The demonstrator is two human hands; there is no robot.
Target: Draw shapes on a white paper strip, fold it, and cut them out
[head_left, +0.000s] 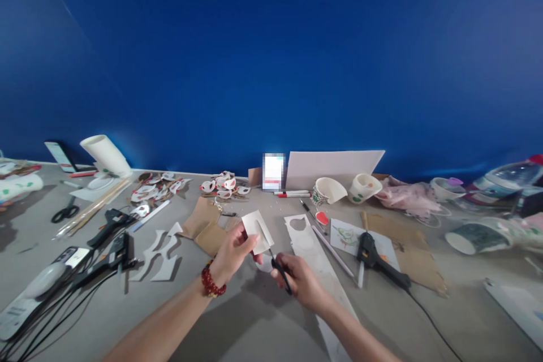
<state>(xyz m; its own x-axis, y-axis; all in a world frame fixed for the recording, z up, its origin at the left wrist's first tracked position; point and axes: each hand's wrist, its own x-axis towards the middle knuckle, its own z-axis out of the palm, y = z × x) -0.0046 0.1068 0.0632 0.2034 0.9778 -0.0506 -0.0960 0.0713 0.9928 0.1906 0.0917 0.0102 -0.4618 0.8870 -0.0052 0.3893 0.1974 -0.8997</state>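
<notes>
In the middle of the table my left hand pinches a small piece of white paper between thumb and fingers. A beaded red bracelet circles that wrist. My right hand grips black-handled scissors, whose blades reach the lower edge of the paper. Below the paper, partly hidden by my hands, a round white piece shows. Just right of my right hand lies a long white paper strip with a round hole cut near its far end.
Hot glue guns lie on both sides, trailing cords. White offcuts and brown cardboard are left of my hands. Cut-out paper birds sit behind. Paper cups, a lit phone and a white board stand at the back.
</notes>
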